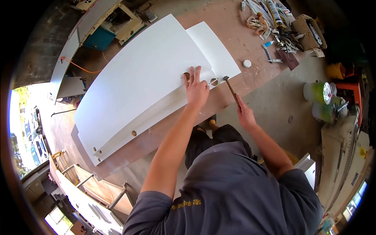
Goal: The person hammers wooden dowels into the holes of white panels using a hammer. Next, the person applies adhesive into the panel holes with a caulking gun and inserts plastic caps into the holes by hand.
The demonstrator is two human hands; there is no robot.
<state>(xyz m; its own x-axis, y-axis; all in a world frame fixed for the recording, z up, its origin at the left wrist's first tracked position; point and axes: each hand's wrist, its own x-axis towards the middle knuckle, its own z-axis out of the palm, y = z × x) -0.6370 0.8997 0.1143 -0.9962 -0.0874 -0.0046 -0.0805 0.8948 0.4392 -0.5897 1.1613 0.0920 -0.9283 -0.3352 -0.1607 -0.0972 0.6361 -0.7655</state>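
Observation:
My left hand (196,93) rests on a large white panel (141,70) with its fingers apart, close to a round hole (186,76) near the panel's edge. In my right hand (246,114) is a hammer (232,90), gripped by its slim handle. The hammer's dark head is at the panel's near right corner, beside another round hole (214,82); whether it touches the panel I cannot tell. A second white panel (209,45) shows along the right side, with the large one overlapping it. More holes lie along the near edge and left end.
Beneath the panels is a brown worktable (250,80). A white round cap (246,63) lies right of them. Tubes, tools and a cardboard box (309,33) crowd the far right. Paint buckets (317,93) stand on the floor. An orange cord (80,67) hangs at left.

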